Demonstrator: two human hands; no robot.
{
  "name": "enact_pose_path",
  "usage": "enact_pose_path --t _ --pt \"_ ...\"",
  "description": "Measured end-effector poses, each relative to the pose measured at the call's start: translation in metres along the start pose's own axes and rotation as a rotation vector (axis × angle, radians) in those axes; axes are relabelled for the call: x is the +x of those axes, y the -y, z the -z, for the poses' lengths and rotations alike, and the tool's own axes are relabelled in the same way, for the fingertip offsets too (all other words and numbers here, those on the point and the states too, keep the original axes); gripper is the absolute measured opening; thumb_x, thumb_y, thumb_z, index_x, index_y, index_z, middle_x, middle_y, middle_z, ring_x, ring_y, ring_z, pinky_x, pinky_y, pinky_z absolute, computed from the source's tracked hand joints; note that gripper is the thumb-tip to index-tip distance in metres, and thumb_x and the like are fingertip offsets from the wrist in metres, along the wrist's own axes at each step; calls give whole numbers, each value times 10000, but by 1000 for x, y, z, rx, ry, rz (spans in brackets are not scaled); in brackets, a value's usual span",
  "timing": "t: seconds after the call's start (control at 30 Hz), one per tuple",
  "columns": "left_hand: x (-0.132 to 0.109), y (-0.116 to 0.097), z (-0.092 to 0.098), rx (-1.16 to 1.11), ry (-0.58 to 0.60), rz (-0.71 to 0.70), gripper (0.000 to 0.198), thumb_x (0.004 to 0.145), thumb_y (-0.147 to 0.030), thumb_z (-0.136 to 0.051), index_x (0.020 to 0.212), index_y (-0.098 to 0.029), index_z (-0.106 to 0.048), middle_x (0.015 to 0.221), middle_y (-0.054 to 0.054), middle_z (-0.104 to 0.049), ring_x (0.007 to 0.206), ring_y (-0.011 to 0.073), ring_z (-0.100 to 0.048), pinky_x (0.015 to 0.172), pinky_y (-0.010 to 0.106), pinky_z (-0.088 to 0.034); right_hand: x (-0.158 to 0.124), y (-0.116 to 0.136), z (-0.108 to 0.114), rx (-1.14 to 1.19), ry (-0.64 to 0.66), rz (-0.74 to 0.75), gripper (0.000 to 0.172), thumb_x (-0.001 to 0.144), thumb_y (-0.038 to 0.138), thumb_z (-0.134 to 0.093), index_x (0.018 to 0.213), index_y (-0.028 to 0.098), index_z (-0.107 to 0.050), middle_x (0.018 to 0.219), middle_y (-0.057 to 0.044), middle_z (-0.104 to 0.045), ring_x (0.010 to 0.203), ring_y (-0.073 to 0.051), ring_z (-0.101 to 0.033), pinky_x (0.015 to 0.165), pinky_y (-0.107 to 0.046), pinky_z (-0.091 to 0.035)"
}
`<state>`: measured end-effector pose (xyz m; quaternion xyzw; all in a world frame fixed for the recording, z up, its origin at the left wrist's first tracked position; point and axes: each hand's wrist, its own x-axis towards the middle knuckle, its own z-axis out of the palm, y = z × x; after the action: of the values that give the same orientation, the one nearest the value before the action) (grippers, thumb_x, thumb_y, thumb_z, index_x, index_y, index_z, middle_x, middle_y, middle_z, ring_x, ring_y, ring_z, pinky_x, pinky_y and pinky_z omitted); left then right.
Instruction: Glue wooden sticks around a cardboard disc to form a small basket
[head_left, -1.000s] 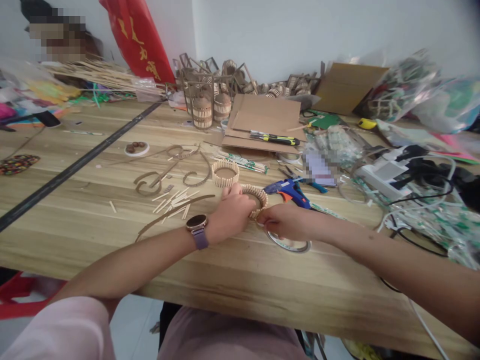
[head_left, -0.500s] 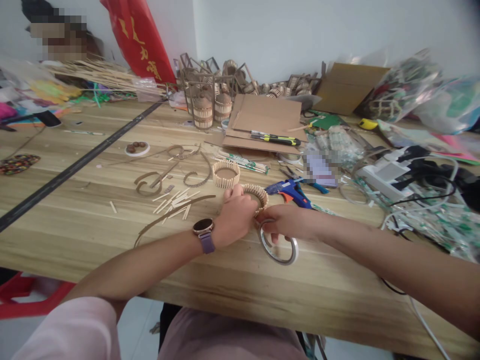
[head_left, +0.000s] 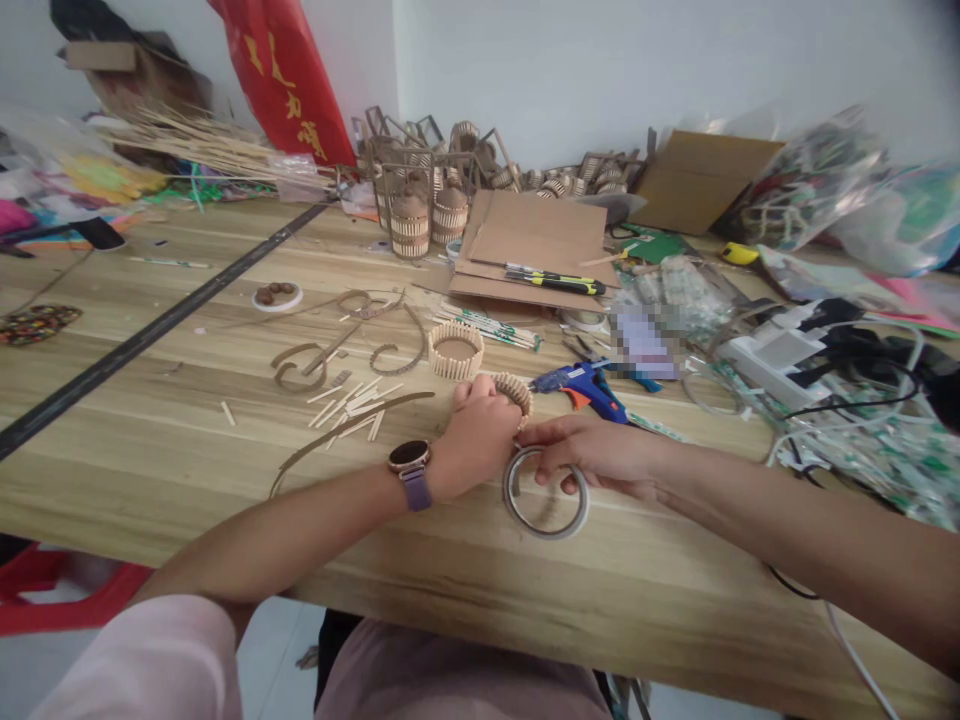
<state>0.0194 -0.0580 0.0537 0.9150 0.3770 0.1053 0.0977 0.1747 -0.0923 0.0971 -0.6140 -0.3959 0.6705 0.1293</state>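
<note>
My left hand [head_left: 480, 435], with a watch on its wrist, is closed on the near left side of a small ring of upright wooden sticks [head_left: 519, 397]. My right hand [head_left: 585, 452] holds a roll of white tape [head_left: 581, 515] by its upper edge, fingers through the hole, just right of my left hand. The roll is tilted over the wood. Its upper part lies close to the stick ring. A second stick ring with a brown base [head_left: 456, 350] stands behind my left hand. Loose short sticks [head_left: 352, 408] and a curved brown strip [head_left: 330, 432] lie left of it.
A blue glue gun [head_left: 585, 385] lies right of the stick ring. Behind are cardboard sheets [head_left: 536, 235] with a yellow-black cutter [head_left: 555, 280] and small stick barrels [head_left: 410, 230]. Cables, a white power strip [head_left: 780, 350] and plastic bags fill the right. A dish of brown balls [head_left: 277, 296] sits left.
The tape roll has swung slightly left and turned its open face more toward the camera. My right hand's fingers have shifted on it. My left hand stays at the stick ring.
</note>
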Motion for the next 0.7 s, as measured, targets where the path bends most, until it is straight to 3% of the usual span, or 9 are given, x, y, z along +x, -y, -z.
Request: enact_pose_path --t 0.23,0.33,0.43,0.53,0.6,0.7 --pt "-5 9 6 20 9 -98 160 910 -210 -528 801 -162 -636 848 70 -637 1029 275 -473 874 431 -377 -3 -11 15 -231 -193 21 182 749 205 -608 918 170 -668 727 18 -599 522 -56 -483 393 -150 -195" --pt "-4 19 6 76 -17 -129 176 900 -108 -485 820 -159 -633 838 73 -623 1032 277 -468 902 442 -376 -14 -19 35 -337 -246 60 220 776 291 -601 948 175 -676 719 20 -609 478 -55 -409 408 -173 -202" --pt "-5 21 11 153 -57 -127 202 924 -115 -450 848 -151 -634 915 106 -632 1066 303 -466 930 475 -374 -34 -21 54 -466 -213 76 252 777 375 -600 933 201 -694 646 36 -570 465 -76 -374 429 -207 -251" --pt "-7 6 21 165 -125 -144 191 948 -181 -457 1026 -122 -621 1163 157 -607 1168 334 -451 980 495 -368 -59 -17 63 -655 -190 144 247 800 398 -553 881 223 -707 608 28 -540 518 -117 -428 500 -239 -332" --pt "-8 -11 27 140 -189 -288 242 959 -236 -480 1141 -119 -588 1325 156 -545 1246 339 -422 1034 496 -349 -76 -12 64 -790 -199 220 253 815 383 -514 854 237 -717 665 -4 -606 600 -151 -512 574 -261 -394" --pt "-5 -38 34 80 -278 -497 385 977 -327 -498 1300 -117 -508 1387 122 -525 1366 316 -336 1154 470 -254 -97 -3 59 -916 -240 296 271 822 377 -488 860 265 -732 807 -43 -714 723 -192 -614 651 -275 -459"
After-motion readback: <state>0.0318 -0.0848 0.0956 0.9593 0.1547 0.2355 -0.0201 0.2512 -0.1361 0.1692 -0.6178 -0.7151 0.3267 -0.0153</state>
